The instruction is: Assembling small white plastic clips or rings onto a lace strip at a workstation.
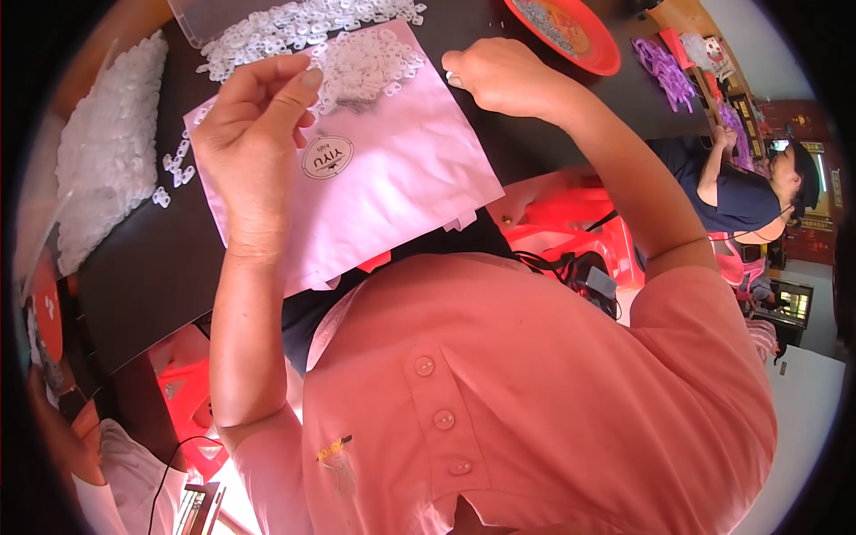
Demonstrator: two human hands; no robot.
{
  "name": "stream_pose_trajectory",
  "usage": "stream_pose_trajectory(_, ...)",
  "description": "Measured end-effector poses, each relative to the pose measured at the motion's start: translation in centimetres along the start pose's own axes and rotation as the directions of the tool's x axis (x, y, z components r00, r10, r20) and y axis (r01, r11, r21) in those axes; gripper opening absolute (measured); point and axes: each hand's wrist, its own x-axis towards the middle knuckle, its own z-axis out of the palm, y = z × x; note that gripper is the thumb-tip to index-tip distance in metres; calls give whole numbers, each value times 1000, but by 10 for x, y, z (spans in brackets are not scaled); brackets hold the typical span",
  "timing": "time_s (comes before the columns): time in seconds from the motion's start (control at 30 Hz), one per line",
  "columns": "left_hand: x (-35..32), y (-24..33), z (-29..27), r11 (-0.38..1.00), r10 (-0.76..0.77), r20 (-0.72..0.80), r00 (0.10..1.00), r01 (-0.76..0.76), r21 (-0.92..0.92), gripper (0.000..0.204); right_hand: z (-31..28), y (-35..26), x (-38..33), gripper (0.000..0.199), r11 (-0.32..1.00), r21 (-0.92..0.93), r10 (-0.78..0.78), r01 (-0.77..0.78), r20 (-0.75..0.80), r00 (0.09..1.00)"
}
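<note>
Two bare hands work above the bench [134, 294], and between them lies the loose pile of white pieces [370, 67], resting on the far part of a pink bag [401, 178]. Our left hand [259, 125] is the nearer one: the pile sits just to the right of its fingertips, partly behind them. Its thumb and forefinger come together, but we cannot tell whether that grip holds anything. Our right hand [499, 76] hangs to the right of the pile, apart from it, over the bare dark surface; its grip is pinched on what looks like a small white piece [451, 77], pointing left, toward the pile. The pile is wider at the far side and narrows toward us; the pieces lie jumbled, so we make out no common long axis. Farther off and left spreads a larger white heap [285, 36], a clear sack [111, 152] of similar pieces stands at the left, and a red dish [606, 53] of small grey bits sits beyond our right hand.
</note>
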Motion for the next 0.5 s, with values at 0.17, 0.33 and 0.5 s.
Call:
stream_pose_trajectory(0.17,2,-10,1,999,38,80,996,-36,-25,8,-4,7,5,18,990,137,38,-35,-18,999)
stream_pose_trajectory(0.33,-5,-16,3,972,221,236,946,-234,30,13,-34,-25,-4,25,542,827,110,-149,106,988)
stream_pose_trajectory(0.5,-6,-10,10,915,289,404,868,-374,151,31,-38,-53,-4,23,489,870,-30,-61,87,996)
